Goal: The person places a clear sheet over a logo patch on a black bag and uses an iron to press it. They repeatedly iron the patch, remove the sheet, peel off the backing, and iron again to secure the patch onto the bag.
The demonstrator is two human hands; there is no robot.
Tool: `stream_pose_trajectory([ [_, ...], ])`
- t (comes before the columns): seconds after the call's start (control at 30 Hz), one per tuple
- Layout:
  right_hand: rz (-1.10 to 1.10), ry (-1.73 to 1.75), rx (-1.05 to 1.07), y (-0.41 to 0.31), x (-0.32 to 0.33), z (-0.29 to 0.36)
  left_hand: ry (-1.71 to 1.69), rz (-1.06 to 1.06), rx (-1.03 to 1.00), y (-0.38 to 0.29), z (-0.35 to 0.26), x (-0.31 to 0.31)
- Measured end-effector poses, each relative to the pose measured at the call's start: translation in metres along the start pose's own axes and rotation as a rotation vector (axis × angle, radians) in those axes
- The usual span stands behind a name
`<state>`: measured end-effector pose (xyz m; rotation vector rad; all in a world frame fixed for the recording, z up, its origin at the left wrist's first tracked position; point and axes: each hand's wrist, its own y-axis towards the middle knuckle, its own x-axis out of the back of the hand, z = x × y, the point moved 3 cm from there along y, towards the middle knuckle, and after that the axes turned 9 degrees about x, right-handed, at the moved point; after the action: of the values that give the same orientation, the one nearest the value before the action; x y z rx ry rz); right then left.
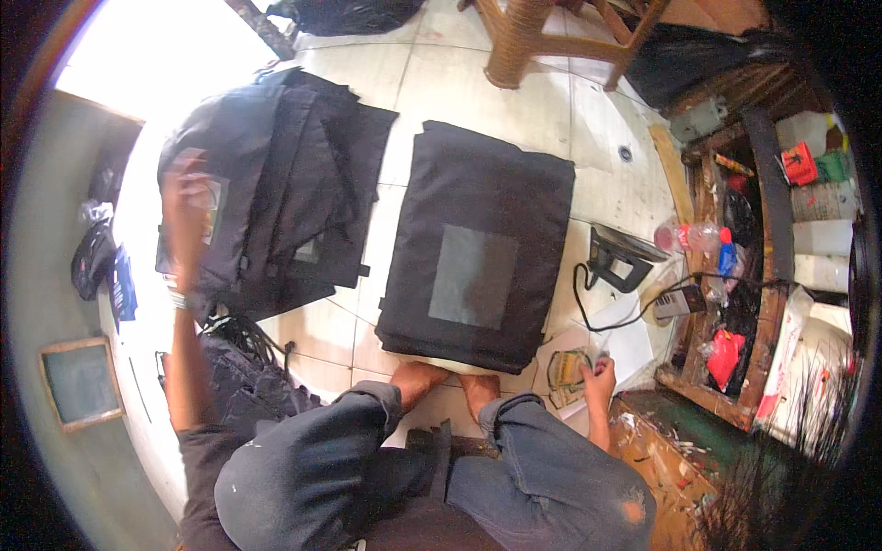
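My left hand (187, 189), blurred, is over a heap of black fabric pieces (289, 158) at the left. Beside its fingers lies a patch with a light print (215, 206), partly covered by the hand. Whether the fingers grip anything is unclear. In front of my feet lies a neat stack of folded black fabric (482, 179), with a plain grey rectangle (474, 275) on its top face. At the lower right, my right hand (599, 382) pinches a clear film with yellow-green print (568, 375), above white paper (630, 344).
A clothes iron (623, 262) stands right of the stack, its black cord (599, 327) looping over the floor. Further right is a wooden rack (747, 330) with a plastic bottle (696, 237). A brown stool (524, 48) stands beyond. Dark cloth with cords (248, 372) lies by my left knee.
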<state>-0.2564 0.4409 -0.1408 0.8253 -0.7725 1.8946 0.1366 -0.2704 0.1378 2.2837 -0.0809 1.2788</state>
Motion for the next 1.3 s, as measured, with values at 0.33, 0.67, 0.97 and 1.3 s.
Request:
stream_pose_trajectory([
  [0.33,0.426,-0.566,0.212,0.026,0.075,0.108,-0.243,0.608,-0.318,-0.234,-0.155,-0.154],
  [0.67,0.805,-0.001,0.576,0.060,0.108,0.344,-0.701,0.895,0.152,-0.207,-0.174,-0.117],
  [0.97,0.625,-0.076,1.122,0.101,-0.089,0.395,-0.354,0.857,-0.089,-0.217,-0.169,-0.144],
  [1.3,0.120,0.153,0.745,0.089,-0.050,0.337,-0.023,0.693,-0.465,-0.250,-0.167,-0.166],
])
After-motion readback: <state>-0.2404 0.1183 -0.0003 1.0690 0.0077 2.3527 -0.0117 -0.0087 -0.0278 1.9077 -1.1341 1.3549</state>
